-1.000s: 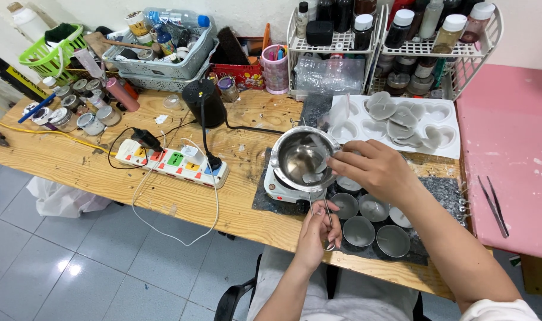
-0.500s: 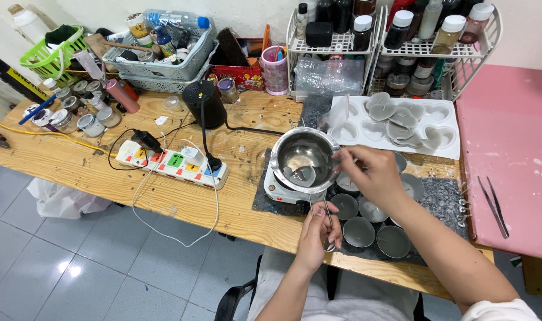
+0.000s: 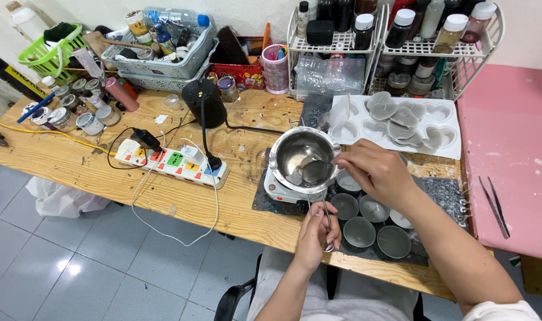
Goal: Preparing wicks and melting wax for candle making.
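A steel melting pot stands on a small white hot plate on a dark mat. Pale wax pieces lie in its bottom. My left hand is closed around the pot's thin wire handle at the table's front edge. My right hand hovers at the pot's right rim with its fingertips pinched together over the inside; whether they hold a wax piece I cannot tell. Several round metal tins sit under and in front of that hand. Behind it lies a white heart-shaped mould tray with grey wax hearts.
A white power strip with cables lies left of the hot plate, and a black cylinder stands behind it. Baskets, small jars and wire racks of bottles line the back. Tweezers rest on the pink surface at right.
My right hand dropped a pale wax piece into the pot, drew back a little, and has returned to the rim. The left hand has kept its grip on the handle.
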